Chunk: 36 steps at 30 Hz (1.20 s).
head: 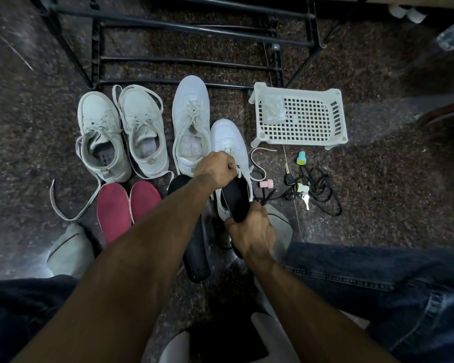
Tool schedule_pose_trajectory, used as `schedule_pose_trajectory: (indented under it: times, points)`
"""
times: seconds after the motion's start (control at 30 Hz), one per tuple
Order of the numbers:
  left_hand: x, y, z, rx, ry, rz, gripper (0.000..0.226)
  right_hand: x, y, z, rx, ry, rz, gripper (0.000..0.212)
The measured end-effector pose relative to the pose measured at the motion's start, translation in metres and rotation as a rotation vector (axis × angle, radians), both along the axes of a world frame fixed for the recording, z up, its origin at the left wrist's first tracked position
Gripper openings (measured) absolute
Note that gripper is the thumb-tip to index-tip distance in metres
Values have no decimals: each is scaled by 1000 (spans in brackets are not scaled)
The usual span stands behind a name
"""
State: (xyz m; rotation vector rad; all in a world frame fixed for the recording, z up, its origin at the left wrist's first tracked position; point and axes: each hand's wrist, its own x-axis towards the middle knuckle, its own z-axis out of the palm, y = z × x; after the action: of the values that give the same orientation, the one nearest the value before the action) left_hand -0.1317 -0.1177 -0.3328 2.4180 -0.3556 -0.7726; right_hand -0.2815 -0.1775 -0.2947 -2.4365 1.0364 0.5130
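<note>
Beside my dark blue denim trouser leg (364, 279), my right hand (254, 233) grips the flat black foam insole (235, 200) half inside the white leather sneaker (230, 137), which my left hand (215, 167), just ahead, pinches at its lacing edge; pushed crooked, I judge, the insole could buckle.

Dim, flat light; wide-angle bending + blur twd edges, faint floor glare.

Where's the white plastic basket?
Head view, upper right: the basket sits on the floor, right of the white shoe, in front of the black rack.
</note>
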Motion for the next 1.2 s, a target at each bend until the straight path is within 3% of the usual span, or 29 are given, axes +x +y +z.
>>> schedule_pose_trajectory:
  times: [0.27, 0.57, 0.7, 1.0, 1.1, 1.2]
  points:
    - [1, -2, -5, -33, 19, 21, 12, 49, -16, -22, -68, -58, -14, 37]
    - [5, -3, -5, -39, 25, 15, 12, 19, -4, -37, -121, -178, 19, 72]
    - [5, -3, -3, -39, 34, 16, 12, 6, -4, -36, -18, -244, -84, 62]
    - [6, -3, -9, -49, 47, 31, 10, 53, -17, -57, -191, -190, 147, 35]
    - [6, -2, -11, -51, 50, 30, 9, 50, -18, -58, -201, -162, 198, 38]
    - [5, -1, -10, -58, 58, 32, 9, 31, -17, -59, -161, -199, 209, 55]
